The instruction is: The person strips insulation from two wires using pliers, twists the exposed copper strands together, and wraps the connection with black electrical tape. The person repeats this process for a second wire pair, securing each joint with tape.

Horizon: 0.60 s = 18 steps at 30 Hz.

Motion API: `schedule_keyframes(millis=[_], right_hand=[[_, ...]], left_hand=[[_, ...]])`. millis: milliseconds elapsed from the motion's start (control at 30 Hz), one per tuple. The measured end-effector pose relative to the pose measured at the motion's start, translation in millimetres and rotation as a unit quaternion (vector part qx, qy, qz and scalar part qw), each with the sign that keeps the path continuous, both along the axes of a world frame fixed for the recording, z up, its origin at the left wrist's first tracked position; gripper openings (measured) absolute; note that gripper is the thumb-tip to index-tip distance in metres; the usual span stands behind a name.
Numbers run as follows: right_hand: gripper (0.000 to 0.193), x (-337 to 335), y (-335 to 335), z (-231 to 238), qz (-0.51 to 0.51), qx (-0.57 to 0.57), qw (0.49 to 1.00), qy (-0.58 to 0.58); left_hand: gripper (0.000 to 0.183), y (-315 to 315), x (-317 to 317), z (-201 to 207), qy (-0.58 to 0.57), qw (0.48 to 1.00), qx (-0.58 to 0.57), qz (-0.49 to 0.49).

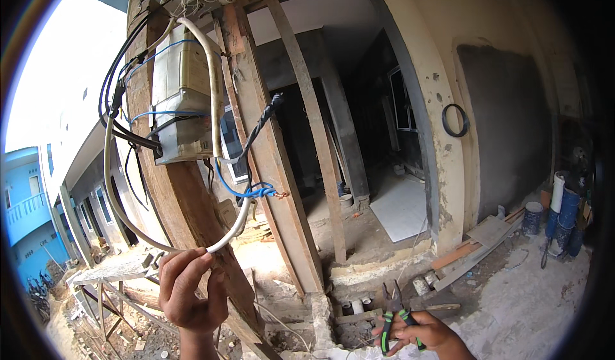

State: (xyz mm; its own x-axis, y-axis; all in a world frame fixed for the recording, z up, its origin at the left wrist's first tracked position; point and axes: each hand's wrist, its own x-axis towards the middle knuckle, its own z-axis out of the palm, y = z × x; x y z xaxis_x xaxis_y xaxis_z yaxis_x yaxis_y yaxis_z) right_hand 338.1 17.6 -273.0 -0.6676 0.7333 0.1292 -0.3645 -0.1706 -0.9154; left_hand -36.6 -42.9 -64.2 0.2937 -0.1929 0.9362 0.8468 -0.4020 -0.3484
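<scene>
No signs, screens or readable labels show. The only packages are round paint cans (532, 217) and stacked blue buckets (566, 216), standing on the concrete floor (525, 302) at its far right edge by the grey plastered wall (506, 123); any markings on them are too small to tell.

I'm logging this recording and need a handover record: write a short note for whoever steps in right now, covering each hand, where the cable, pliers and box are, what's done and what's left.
Left hand: raised, pinching the white cable near the bottom of its loop, in front of the leaning wooden plank.
Right hand: low, gripping green-handled pliers, jaws pointing up, away from any wire.
Electrical box: mounted high on the plank, black, blue and white wires running to it.
Done: the white cable's blue wires are twisted together, bare copper showing at the tip.
Left: that blue and black wire end hangs free, joined to nothing; the pliers have yet to reach it.
</scene>
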Motion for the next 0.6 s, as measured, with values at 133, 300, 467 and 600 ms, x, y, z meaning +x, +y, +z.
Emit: schedule_keyframes(millis=[133, 300, 467, 600], right_hand=[[0.043, -21, -2, -62, 0.0, -0.079, 0.996, 0.033], [0.033, -30, 5, -154, -0.086, -0.118, 0.989, -0.035], [0.023, -25, -3, -312, -0.16, -0.304, 0.925, -0.159], [0.051, 5, -36, -501, -0.15, -0.06, 0.832, -0.531]], left_hand=[[0.024, -2, 7, -11, -0.006, 0.999, -0.03, 0.043], [0.017, -15, 26, -66, -0.014, 0.988, -0.151, 0.03], [0.013, -8, 59, -226, -0.034, 0.864, -0.503, 0.005], [0.019, -57, 81, -430, -0.163, 0.57, -0.805, -0.006]])
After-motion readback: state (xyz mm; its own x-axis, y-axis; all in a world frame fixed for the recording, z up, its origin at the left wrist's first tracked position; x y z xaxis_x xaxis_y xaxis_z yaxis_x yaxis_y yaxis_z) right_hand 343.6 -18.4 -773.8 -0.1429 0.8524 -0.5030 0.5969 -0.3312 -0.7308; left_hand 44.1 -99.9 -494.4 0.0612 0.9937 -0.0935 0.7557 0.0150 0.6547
